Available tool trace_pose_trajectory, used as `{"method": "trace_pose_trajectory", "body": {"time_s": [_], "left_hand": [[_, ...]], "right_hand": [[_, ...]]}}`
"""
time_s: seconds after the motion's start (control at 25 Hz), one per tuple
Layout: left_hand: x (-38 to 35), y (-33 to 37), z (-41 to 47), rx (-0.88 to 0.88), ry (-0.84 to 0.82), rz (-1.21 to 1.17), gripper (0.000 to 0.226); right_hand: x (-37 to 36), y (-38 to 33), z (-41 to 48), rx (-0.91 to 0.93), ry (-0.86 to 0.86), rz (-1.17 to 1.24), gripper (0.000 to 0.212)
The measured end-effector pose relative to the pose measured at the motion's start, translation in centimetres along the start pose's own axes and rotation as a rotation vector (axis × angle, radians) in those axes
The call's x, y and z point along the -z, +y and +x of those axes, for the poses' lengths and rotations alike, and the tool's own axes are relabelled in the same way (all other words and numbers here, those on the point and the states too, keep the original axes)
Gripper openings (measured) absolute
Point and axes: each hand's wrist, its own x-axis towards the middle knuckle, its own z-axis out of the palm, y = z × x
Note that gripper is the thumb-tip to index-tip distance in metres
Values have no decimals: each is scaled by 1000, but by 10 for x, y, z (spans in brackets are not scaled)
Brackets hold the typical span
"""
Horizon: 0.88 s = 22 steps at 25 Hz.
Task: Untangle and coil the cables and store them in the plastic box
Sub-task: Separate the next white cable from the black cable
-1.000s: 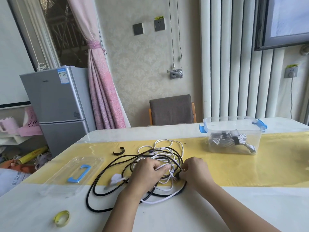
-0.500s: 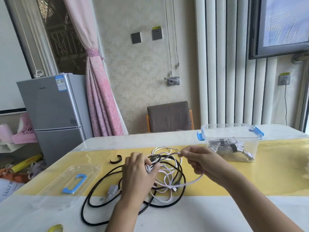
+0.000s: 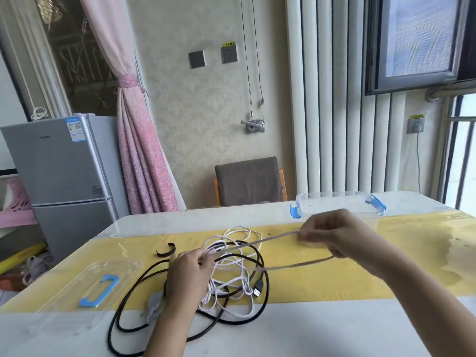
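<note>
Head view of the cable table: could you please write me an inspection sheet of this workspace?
Surface: white table with a yellow runner.
Job's things: clear plastic box open, at the far right; its lid lies flat at the near left.
Clutter: curved black strap beside the tangle.
Hands: left hand pinches the white cable at the tangle; right hand pinches a strand of it, raised in front of the box.
Cables: white cable and black cable tangled together; a USB plug lies loose.
Surroundings: fridge, pink curtain, chair behind the table.
</note>
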Motion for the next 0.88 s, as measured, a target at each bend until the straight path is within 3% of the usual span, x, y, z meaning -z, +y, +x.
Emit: {"method": "trace_pose_trajectory", "body": {"time_s": [0.12,0.24,0.32,0.4,0.48,0.52,0.64,0.68,0.8,0.88], "left_hand": [[4,10,14,111,-51,-24,39],[40,24,61,154,161,-134,46],[79,40,100,193,350,-415,48],[113,58,124,263,388,-807,47],[130,69,126,364,245,-928,50],[130,66,122,391,150,-785,53],[124,40,97,276,-113,83,41],[125,35,87,264,-243,196,32],[137,44,54,317,-682,-109,23],[141,68,34,206,-790,-317,27]], "right_hand": [[24,12,-3,-22,296,123,12],[38,26,-7,-33,519,196,11],[46,33,-9,-29,643,231,17],[51,43,-9,-53,700,266,23],[49,57,-6,-98,671,344,23],[49,65,-4,-127,652,367,23],[54,82,-7,-229,694,180,23],[59,86,-11,-253,741,65,22],[62,98,-17,-350,813,-427,17],[40,92,-14,-184,745,-602,25]]}}
